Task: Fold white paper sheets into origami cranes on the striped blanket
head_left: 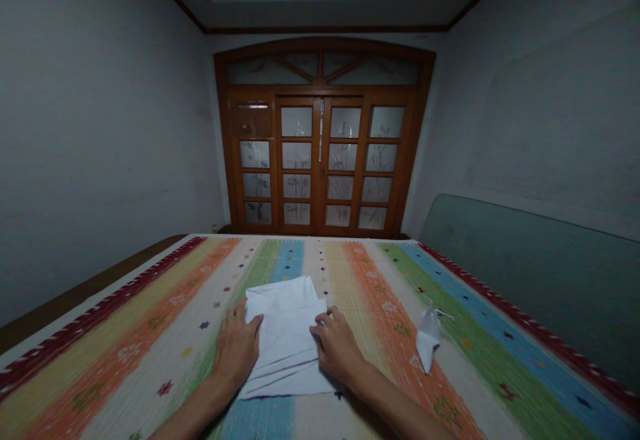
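Observation:
A white cloth (pixel 286 320) lies folded on a striped, many-coloured bedspread (pixel 150 340). My left hand (pixel 236 349) rests flat on the cloth's left edge, fingers stretched forward. My right hand (pixel 338 348) presses on the cloth's right edge with its fingers curled inward over the fabric. A second, smaller white cloth (pixel 428 339) lies crumpled on the spread to the right, apart from both hands.
The bed fills the lower view. A green headboard or panel (pixel 525 260) runs along the right side by the wall. A wooden door with frosted glass panes (pixel 323 160) stands at the far end. A dark wooden ledge (pixel 85 290) borders the left.

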The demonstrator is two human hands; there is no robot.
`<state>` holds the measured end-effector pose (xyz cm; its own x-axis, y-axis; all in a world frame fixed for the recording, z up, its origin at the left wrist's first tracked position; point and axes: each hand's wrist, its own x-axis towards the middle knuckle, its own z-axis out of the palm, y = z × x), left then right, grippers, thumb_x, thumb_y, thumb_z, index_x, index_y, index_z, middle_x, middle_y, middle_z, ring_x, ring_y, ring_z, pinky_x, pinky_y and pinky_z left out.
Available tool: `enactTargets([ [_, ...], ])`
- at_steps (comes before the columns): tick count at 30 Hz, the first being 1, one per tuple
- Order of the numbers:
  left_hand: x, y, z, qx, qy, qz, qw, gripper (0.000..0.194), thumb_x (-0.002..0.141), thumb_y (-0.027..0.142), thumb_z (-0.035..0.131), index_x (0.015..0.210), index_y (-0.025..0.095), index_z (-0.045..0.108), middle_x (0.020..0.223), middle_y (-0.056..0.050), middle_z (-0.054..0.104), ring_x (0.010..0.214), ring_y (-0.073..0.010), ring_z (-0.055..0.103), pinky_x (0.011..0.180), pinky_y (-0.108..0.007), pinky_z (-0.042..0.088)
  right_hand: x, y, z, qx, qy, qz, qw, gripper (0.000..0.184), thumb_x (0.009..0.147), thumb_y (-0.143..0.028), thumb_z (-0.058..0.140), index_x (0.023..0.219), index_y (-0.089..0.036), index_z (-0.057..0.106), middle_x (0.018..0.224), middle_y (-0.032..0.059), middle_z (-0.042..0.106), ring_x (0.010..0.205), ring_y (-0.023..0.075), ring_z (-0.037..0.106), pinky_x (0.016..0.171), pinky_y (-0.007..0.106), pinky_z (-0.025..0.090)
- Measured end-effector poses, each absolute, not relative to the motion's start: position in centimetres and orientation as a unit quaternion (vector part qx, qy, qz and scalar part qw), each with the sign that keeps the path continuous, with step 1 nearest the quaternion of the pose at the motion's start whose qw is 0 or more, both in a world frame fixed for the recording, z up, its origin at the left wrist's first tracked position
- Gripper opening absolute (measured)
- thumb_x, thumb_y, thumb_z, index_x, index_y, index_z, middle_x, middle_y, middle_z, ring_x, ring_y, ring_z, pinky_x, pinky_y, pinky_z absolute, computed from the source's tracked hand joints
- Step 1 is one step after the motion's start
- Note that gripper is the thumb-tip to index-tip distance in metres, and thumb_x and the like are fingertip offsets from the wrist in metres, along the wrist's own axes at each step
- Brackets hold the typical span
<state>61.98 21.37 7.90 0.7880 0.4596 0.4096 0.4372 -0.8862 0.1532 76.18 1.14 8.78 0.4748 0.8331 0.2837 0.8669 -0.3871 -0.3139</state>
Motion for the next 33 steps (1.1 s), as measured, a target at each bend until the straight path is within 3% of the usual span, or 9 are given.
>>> enactTargets([
  [4, 62.6, 22.4, 6.5, 0.965, 0.168, 0.198, 0.019, 0.059, 0.085, -0.006, 0.043, 0.127, 0.023, 0.072, 0.140, -0.012, 0.065, 0.137, -0.0334, 0.052, 0.113, -0.053, 0.043, 75.3, 3.1, 9.8, -0.818, -0.544, -0.030, 0.186, 0.040, 0.075, -0.002, 0.060, 0.112, -0.008, 0.075, 0.128, 0.0221, 0.068, 0.130, 0.0367, 0.050, 0.113, 0.047, 0.038],
  [7, 62.9, 23.2, 5.6, 0.978, 0.108, 0.175, 0.023, 0.053, 0.092, 0.005, 0.047, 0.133, 0.029, 0.068, 0.140, -0.006, 0.067, 0.134, -0.0288, 0.057, 0.112, -0.046, 0.048, 74.3, 5.3, 9.6, -0.795, -0.578, -0.008, 0.182, 0.045, 0.083, -0.008, 0.058, 0.127, -0.010, 0.068, 0.145, 0.0181, 0.060, 0.137, 0.0309, 0.049, 0.118, 0.040, 0.036],
  [11, 62.8, 24.0, 4.8, 0.983, 0.060, 0.173, 0.023, 0.043, 0.100, 0.025, 0.047, 0.140, 0.023, 0.063, 0.151, -0.010, 0.057, 0.141, -0.0328, 0.050, 0.114, -0.050, 0.045, 73.8, 7.7, 8.5, -0.789, -0.585, 0.014, 0.186, 0.055, 0.099, -0.027, 0.050, 0.149, -0.005, 0.048, 0.158, 0.0203, 0.045, 0.147, 0.0320, 0.040, 0.121, 0.041, 0.034],
  [19, 62.5, 24.8, 3.6, 0.981, 0.010, 0.195, -0.010, 0.054, 0.103, 0.029, 0.043, 0.157, 0.025, 0.041, 0.162, -0.010, 0.042, 0.147, -0.0323, 0.043, 0.116, -0.049, 0.042, 77.6, 9.0, 7.5, -0.820, -0.536, 0.035, 0.196, 0.064, 0.103, -0.038, 0.043, 0.154, 0.000, 0.038, 0.164, 0.0230, 0.030, 0.154, 0.0353, 0.027, 0.126, 0.050, 0.022],
  [25, 62.5, 24.7, 3.4, 0.981, 0.039, 0.192, -0.003, 0.054, 0.103, 0.037, 0.046, 0.156, 0.030, 0.041, 0.163, -0.008, 0.041, 0.147, -0.0361, 0.040, 0.117, -0.054, 0.038, 80.0, 8.4, 7.5, -0.847, -0.493, 0.039, 0.195, 0.064, 0.104, -0.043, 0.038, 0.157, -0.009, 0.035, 0.166, 0.0181, 0.027, 0.155, 0.0323, 0.023, 0.126, 0.053, 0.017],
  [33, 62.2, 23.1, 6.1, 0.986, 0.114, 0.118, 0.026, 0.054, 0.099, 0.043, 0.052, 0.153, 0.037, 0.046, 0.164, -0.007, 0.039, 0.149, -0.0465, 0.032, 0.115, -0.070, 0.027, 80.3, 4.5, 6.9, -0.849, -0.490, 0.036, 0.194, 0.064, 0.104, -0.039, 0.037, 0.156, -0.003, 0.035, 0.165, 0.0206, 0.026, 0.156, 0.0332, 0.021, 0.126, 0.051, 0.016],
])
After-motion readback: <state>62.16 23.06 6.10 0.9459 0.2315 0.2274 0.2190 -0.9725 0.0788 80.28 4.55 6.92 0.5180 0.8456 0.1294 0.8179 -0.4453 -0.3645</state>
